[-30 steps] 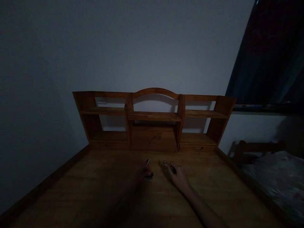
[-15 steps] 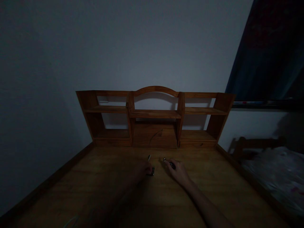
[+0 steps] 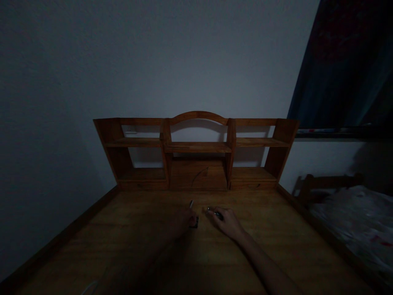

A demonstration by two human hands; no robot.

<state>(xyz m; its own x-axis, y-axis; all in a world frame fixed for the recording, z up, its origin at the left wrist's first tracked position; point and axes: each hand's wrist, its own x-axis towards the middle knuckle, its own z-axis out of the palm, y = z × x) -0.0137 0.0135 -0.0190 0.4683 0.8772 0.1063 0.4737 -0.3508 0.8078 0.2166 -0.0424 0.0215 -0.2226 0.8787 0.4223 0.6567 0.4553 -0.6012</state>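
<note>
In the dim head view my left hand (image 3: 185, 218) is closed low over the wooden desk (image 3: 196, 258). A small dark block-like object (image 3: 195, 223) with a shiny edge shows at its fingertips. Above the knuckles a thin pale-ended stick (image 3: 191, 203) sticks up, apparently from the same hand. My right hand (image 3: 229, 222), a short way to the right, has its fingers wrapped round a small dark item (image 3: 218, 215). A shiny metal tip (image 3: 208, 209) points from it toward the left hand. The exact kind of these things is too dark to make out.
A wooden shelf unit (image 3: 198, 148) stands along the desk's back edge against the wall. Raised wooden rims (image 3: 310, 215) run along the desk sides. A pale cable loop (image 3: 89, 287) lies at the lower left. On the right is a bed with plastic-looking covering (image 3: 356, 217).
The left hand has turned slightly, and the dark block it holds has shifted a little. My right hand keeps its grip and has drifted slightly left. The camera view has shifted a little.
</note>
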